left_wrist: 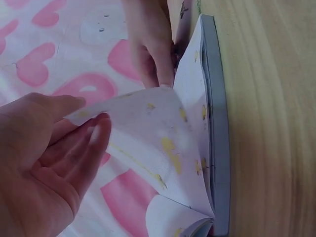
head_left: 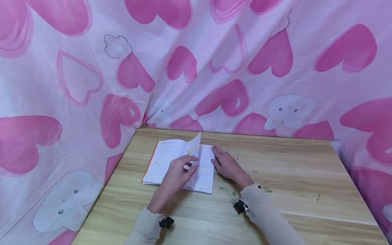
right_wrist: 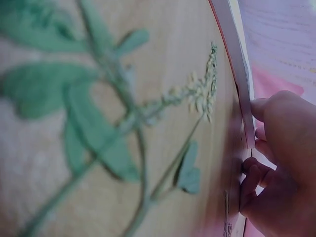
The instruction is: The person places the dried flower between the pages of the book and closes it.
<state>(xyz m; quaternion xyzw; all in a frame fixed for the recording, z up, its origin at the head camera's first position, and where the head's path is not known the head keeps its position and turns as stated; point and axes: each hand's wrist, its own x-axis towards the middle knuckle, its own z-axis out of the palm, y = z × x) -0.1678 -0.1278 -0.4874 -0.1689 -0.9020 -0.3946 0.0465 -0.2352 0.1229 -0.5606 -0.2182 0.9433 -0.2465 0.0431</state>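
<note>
Leftmost, the left hand (head_left: 176, 172) pinches a single page (head_left: 195, 144) of the open booklet (head_left: 180, 163) between thumb and fingers (left_wrist: 91, 143), lifting it upright so it can swing over the spine. Beside it, the right hand (head_left: 228, 165) lies with fingers flat against the booklet's right edge, apparently steadying it on the counter (head_left: 306, 177), near a green sprig (right_wrist: 148, 123).
</note>
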